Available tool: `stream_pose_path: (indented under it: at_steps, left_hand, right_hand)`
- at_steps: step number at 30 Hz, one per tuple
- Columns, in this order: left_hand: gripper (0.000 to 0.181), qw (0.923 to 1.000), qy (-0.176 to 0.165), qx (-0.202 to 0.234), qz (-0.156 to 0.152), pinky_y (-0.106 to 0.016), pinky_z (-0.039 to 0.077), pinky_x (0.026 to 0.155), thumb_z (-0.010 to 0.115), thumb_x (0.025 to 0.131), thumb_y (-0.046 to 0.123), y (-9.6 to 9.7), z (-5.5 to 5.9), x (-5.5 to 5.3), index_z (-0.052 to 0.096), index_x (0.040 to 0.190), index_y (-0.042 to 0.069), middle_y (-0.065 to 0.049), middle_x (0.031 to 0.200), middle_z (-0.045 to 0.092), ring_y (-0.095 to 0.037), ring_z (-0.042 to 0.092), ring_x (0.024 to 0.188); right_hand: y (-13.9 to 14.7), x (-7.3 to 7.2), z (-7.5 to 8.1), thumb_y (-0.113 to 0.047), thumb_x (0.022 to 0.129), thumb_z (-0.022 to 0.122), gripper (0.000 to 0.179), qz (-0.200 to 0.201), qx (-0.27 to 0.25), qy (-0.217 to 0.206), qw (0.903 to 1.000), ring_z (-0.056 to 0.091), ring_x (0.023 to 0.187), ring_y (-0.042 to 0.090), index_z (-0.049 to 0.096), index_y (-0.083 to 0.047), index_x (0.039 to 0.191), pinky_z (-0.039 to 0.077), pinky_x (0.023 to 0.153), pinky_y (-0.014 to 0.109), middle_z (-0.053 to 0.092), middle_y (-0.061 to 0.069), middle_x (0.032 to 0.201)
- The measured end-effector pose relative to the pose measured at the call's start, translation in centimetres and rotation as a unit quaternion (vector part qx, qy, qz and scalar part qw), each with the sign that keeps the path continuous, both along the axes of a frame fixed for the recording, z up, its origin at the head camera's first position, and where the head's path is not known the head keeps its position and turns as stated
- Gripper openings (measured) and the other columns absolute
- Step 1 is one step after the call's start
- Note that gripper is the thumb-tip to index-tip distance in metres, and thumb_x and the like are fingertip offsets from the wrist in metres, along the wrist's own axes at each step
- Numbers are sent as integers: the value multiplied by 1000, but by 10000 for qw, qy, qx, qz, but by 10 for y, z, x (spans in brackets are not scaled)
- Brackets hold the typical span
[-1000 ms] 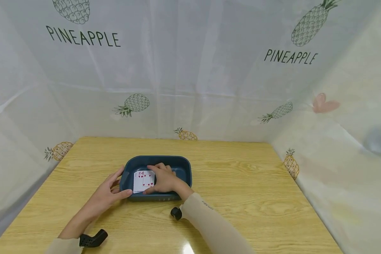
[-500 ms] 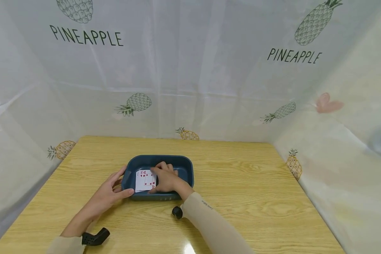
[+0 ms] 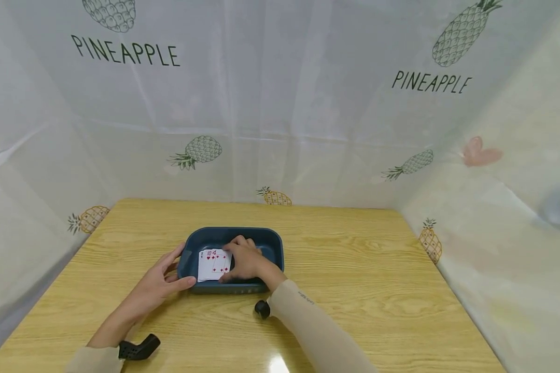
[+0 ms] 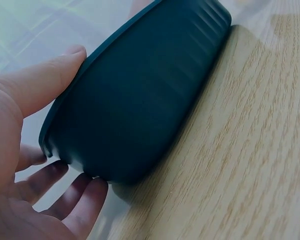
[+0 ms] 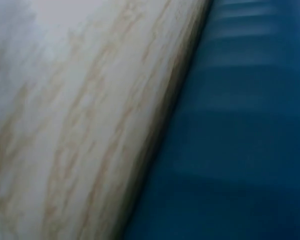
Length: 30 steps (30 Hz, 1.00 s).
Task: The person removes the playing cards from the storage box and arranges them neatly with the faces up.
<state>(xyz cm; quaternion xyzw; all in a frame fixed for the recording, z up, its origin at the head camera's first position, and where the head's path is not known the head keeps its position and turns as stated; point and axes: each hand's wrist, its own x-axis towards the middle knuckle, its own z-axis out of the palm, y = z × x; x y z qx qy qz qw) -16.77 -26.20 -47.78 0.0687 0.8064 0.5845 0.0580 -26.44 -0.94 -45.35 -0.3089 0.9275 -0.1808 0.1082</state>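
In the head view a dark blue oblong basin [image 3: 214,290] stands on the table. My left hand [image 3: 156,285] holds its left end, thumb at the rim and fingers against the outer wall; the left wrist view shows the same left hand [image 4: 5,142] up close. Inside the basin, on its left side, lie overlapping white playing cards [image 3: 206,270]. A four of diamonds [image 3: 219,264] is uppermost, with a ten showing beside it. My right hand [image 3: 249,263] reaches in over the front rim, thumb and forefinger gripping the four at its right edge. The other fingers are bent, partly hidden.
The wooden table [image 3: 354,285] extends on every side of the basin. Behind it hangs a pale curtain [image 3: 280,103] printed with pineapples, closing in at left and right. In the right wrist view the basin's ribbed outer wall [image 5: 230,150] fills the right half.
My right hand has drawn the four of diamonds slightly to the right, uncovering more of the ten beneath. My left hand keeps its place on the basin.
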Motion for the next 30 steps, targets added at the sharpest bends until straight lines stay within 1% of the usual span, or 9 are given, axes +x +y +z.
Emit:
stream_pose_path:
  at_steps: [9,12,16,19,25,30]
  left_hand:
    - [96,9999,108,-24,-14,-21,53,95,75,101,20,2,-2,0,11,173,14,-33,170,12,-58,40,146]
    - [97,10000,61,-59,12,-20,53,95,76,101,21,1,-2,0,11,173,14,-32,170,13,-57,40,146]
    - [97,10000,-26,0,59,-22,54,97,76,101,21,-1,-1,0,11,173,16,-31,169,16,-57,41,146]
    - [97,9999,-70,39,76,-23,54,97,76,101,21,-1,-1,0,11,173,17,-31,170,15,-56,41,146]
    - [98,9998,-158,-39,91,-22,52,96,77,101,24,-1,0,1,11,173,20,-29,171,13,-55,43,146]
    - [98,9999,-151,-8,80,-23,53,96,77,101,23,-1,1,0,11,173,20,-29,171,14,-55,44,145]
  right_hand:
    - [4,-5,0,-44,80,95,86,116,-108,3,9999,48,126,25,59,-12,151,46,108,39,53,8,145]
    - [6,-6,2,-43,81,95,86,128,-161,-37,9998,51,127,24,58,-11,152,47,108,36,54,8,144]
    - [6,-7,6,-42,81,95,89,132,-220,-40,9997,53,127,23,56,-11,154,48,108,35,53,8,144]
    - [7,-8,8,-42,82,94,90,156,-156,-29,9998,53,125,23,54,-10,156,48,107,34,52,9,144]
    - [9,-8,11,-35,84,93,84,242,-208,-59,9995,52,116,20,54,-11,154,49,100,31,49,8,138]
    - [14,-7,15,-36,86,91,83,264,-272,-72,9993,54,114,18,51,-12,154,50,101,32,50,9,140]
